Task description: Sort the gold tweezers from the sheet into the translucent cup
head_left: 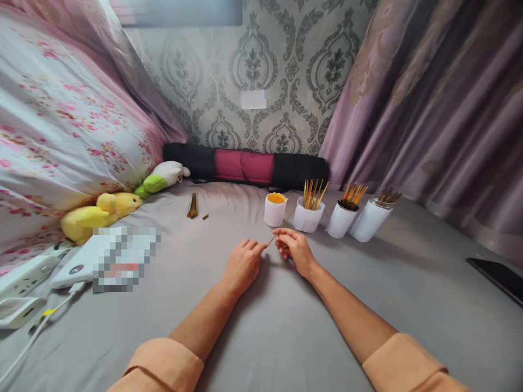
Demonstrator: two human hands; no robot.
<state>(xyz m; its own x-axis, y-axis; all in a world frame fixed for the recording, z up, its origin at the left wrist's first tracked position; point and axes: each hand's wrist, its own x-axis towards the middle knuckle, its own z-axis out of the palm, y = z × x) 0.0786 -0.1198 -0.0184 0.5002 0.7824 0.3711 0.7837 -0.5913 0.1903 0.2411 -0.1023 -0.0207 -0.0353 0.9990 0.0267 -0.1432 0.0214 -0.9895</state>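
Note:
Pinched between the fingers of my left hand (245,267) is the lower end of a thin stick (270,240). The fingers of my right hand (297,251) close on the same stick higher up, and its tip points up and to the right. Just beyond my hands stands a white-wrapped cup (275,215), orange-yellow inside. To its right is a white-wrapped jar (308,220) holding several upright golden sticks (312,195). Farther left lie a small bundle of brown, thin stick-like pieces (192,207) and a single thin piece (205,209) with a thicker brown end.
Two more white-wrapped containers, one dark-rimmed (341,222) and one tilted glass jar (370,222), hold sticks at right. A black phone (498,277) lies far right. Plush toys (96,215), a white device (87,261) and a power strip (30,275) line the left.

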